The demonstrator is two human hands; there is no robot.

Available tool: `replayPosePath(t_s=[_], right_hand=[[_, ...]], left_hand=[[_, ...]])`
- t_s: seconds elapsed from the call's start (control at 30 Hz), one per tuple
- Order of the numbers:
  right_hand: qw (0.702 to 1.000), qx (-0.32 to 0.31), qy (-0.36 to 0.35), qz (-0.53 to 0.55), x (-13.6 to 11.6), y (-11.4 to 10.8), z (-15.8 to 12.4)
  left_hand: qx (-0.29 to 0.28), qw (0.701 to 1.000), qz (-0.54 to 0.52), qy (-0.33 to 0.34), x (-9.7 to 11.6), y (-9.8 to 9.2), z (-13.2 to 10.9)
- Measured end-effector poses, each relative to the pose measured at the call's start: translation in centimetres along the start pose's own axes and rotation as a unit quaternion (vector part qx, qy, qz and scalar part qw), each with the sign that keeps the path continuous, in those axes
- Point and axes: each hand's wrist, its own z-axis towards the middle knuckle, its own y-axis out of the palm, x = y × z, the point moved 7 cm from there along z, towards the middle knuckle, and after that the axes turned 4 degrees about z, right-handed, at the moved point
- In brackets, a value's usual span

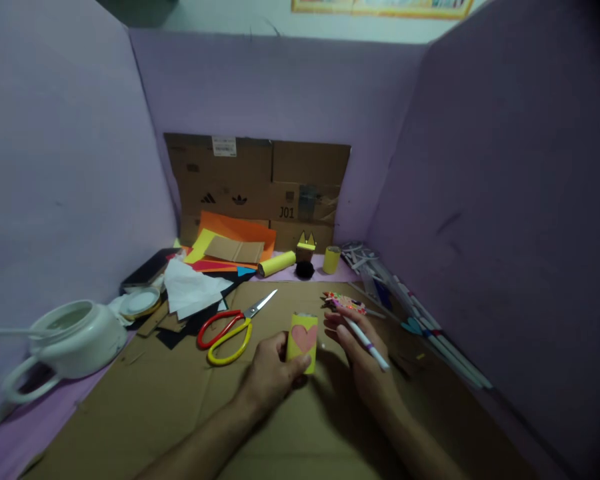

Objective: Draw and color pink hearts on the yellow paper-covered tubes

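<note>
Two hands work close in front of me over a brown cardboard sheet point(170, 420) that covers the surface. My left hand point(273, 372) has its fingers closed round a yellow tube point(304, 340) with a pink heart on its face. It holds the tube upright on the cardboard, near the middle of the view. My right hand point(359, 357) is just right of the tube, close to it. Its fingers are loosely curled and grip a white pen point(368, 344), which slants across them. I cannot tell whether the pen tip touches the tube.

Just left of the left hand lie scissors point(229, 331) with one red and one yellow handle, blades pointing far and right. Beyond the right hand lies a small piece of patterned paper point(345, 303). A row of markers point(433, 330) runs along the right wall.

On the near left stands a white pot point(77, 341) with a handle. A tape roll point(141, 301) lies beyond it, beside crumpled white paper point(193, 288) and dark scraps.

Farther back is a loose heap of orange paper point(237, 230) and other coloured sheets. To its right are a lying yellow roll point(277, 264), a black pompom point(305, 269), a brown tube with yellow points point(306, 248) and a small upright yellow roll point(331, 259). A flattened cardboard box point(260, 180) leans on the far purple wall point(280, 87).
</note>
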Motion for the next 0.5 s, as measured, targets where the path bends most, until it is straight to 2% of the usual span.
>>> replayPosePath(t_s=[0.23,0.37,0.43,0.5], right_hand=[[0.996,-0.053,0.073,-0.025,-0.9,2.8,1.9],[0.990,-0.072,0.099,-0.066,-0.4,4.6,2.6],[0.988,-0.081,0.101,-0.079,-0.1,5.1,2.7],[0.988,-0.087,0.101,-0.081,0.1,5.2,2.8]], left_hand=[[0.040,0.995,0.060,0.063,0.8,-0.6,-0.4],[0.068,0.991,0.087,0.079,1.5,-1.1,-0.9],[0.061,0.991,0.085,0.078,1.7,-1.0,-0.9],[0.023,0.995,0.067,0.070,1.7,-0.7,-0.7]])
